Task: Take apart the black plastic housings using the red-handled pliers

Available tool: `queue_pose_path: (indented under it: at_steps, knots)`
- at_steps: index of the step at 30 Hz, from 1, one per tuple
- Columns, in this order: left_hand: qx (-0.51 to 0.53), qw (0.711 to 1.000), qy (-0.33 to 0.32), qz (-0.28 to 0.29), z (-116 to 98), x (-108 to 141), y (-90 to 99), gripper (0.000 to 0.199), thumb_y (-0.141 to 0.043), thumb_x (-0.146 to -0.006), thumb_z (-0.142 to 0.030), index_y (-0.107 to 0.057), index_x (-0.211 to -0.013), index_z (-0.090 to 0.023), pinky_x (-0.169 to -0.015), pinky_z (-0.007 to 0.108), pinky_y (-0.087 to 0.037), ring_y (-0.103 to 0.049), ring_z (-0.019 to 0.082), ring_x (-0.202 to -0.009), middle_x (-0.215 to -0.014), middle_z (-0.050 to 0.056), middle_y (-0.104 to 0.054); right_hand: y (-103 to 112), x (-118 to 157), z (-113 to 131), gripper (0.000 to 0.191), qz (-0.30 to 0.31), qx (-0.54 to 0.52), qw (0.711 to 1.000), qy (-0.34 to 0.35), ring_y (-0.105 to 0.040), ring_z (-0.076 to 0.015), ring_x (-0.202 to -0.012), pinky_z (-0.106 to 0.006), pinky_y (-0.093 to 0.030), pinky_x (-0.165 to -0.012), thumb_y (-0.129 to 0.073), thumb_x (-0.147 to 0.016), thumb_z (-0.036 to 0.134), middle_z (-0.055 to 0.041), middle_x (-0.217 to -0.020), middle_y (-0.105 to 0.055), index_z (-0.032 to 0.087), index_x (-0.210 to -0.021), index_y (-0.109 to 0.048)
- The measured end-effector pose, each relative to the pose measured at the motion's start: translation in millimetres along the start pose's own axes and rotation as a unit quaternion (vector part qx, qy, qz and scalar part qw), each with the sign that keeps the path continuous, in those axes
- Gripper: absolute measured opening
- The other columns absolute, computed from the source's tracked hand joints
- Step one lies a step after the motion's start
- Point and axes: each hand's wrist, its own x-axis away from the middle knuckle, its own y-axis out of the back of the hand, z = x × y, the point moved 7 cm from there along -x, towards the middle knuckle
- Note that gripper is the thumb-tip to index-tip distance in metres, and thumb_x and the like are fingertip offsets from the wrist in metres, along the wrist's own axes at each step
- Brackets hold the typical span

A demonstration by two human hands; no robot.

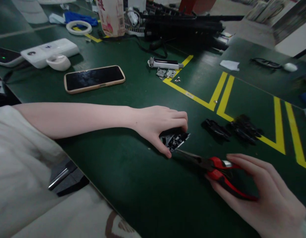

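My left hand (160, 125) is wrapped round a small black part (177, 140) with white lettering, low over the green table (133, 185). Its thumb lies along the near side of the part, and the fingers curl over the far side. In my right hand (264, 188) are long-nose pliers (217, 170) with red and black handles. The tips of the pliers point left and meet the lower edge of the black part near my left thumb; whether they grip it cannot be made out.
Several black parts (244, 129) lie right of my left hand. Beyond it are a phone (94, 78), a white and black device (165, 63), metal plates and small screws. A tape roll, a pink carton (110, 16) and a black pile (182, 31) stand at the back.
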Motion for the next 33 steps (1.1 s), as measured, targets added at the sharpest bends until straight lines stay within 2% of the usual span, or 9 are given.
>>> queue_pose_path:
  at_steps: [2,5,12,20,24,28,33]
  knots:
    - [0.003,1.000,0.003,0.002,0,-1,0.0,0.069,-0.073,-0.077,-0.066,-0.055,-0.121,-0.016,-0.083,0.033,-0.048,-0.063,0.027,-0.108,-0.124,0.014,-0.061,-5,-10,7,0.056,-0.020,-0.006,0.997,0.078,-0.069,-0.0258,-0.087,-0.038,-0.059,-0.071,-0.077,-0.078,0.039,-0.0104,-0.106,-0.069,0.018,-0.127,-0.059]
    - [-0.015,1.000,0.019,0.010,1,-1,0.2,0.075,-0.073,-0.076,-0.066,-0.054,-0.127,-0.015,-0.079,0.033,-0.047,-0.064,0.026,-0.098,-0.125,0.014,-0.060,-9,-21,8,0.063,-0.043,-0.005,0.994,0.101,-0.069,-0.0266,-0.088,-0.038,-0.058,-0.072,-0.079,-0.077,0.037,-0.0121,-0.108,-0.069,0.017,-0.133,-0.058]
    - [-0.036,0.999,0.027,0.027,2,0,-0.4,0.075,-0.071,-0.074,-0.072,-0.057,-0.125,-0.019,-0.076,0.034,-0.046,-0.063,0.026,-0.090,-0.123,0.014,-0.059,-7,-20,5,0.065,-0.035,0.035,0.998,0.030,-0.069,-0.0270,-0.095,-0.039,-0.056,-0.080,-0.079,-0.078,0.035,-0.0080,-0.115,-0.070,0.029,-0.140,-0.057]
    - [-0.058,0.997,0.023,0.038,2,2,1.1,0.074,-0.071,-0.073,-0.073,-0.058,-0.122,-0.019,-0.072,0.032,-0.045,-0.064,0.025,-0.087,-0.121,0.014,-0.059,-11,-19,6,0.061,-0.016,0.038,0.998,0.055,-0.069,-0.0289,-0.092,-0.048,-0.049,-0.090,-0.079,-0.078,0.039,-0.0078,-0.106,-0.073,0.028,-0.135,-0.059]
    - [-0.067,0.997,0.022,0.038,2,2,2.8,0.073,-0.070,-0.074,-0.072,-0.058,-0.122,-0.018,-0.072,0.032,-0.044,-0.063,0.025,-0.087,-0.121,0.014,-0.059,-12,-18,5,0.053,-0.010,0.035,0.999,0.031,-0.069,-0.0272,-0.093,-0.047,-0.047,-0.093,-0.079,-0.079,0.039,-0.0074,-0.107,-0.074,0.028,-0.128,-0.062]
    - [-0.074,0.996,0.019,0.039,1,2,3.2,0.074,-0.070,-0.075,-0.070,-0.057,-0.123,-0.016,-0.071,0.032,-0.044,-0.063,0.024,-0.085,-0.121,0.014,-0.059,-14,-18,5,0.044,-0.002,0.034,0.999,0.032,-0.069,-0.0276,-0.092,-0.047,-0.048,-0.091,-0.076,-0.082,0.042,-0.0089,-0.104,-0.075,0.025,-0.121,-0.064]
    - [-0.071,0.996,0.017,0.040,2,2,2.3,0.072,-0.069,-0.076,-0.070,-0.057,-0.123,-0.017,-0.071,0.031,-0.044,-0.063,0.024,-0.088,-0.121,0.014,-0.059,-14,-19,7,0.043,-0.001,0.032,0.998,0.051,-0.068,-0.0274,-0.094,-0.042,-0.052,-0.085,-0.075,-0.083,0.043,-0.0100,-0.103,-0.074,0.020,-0.118,-0.065]
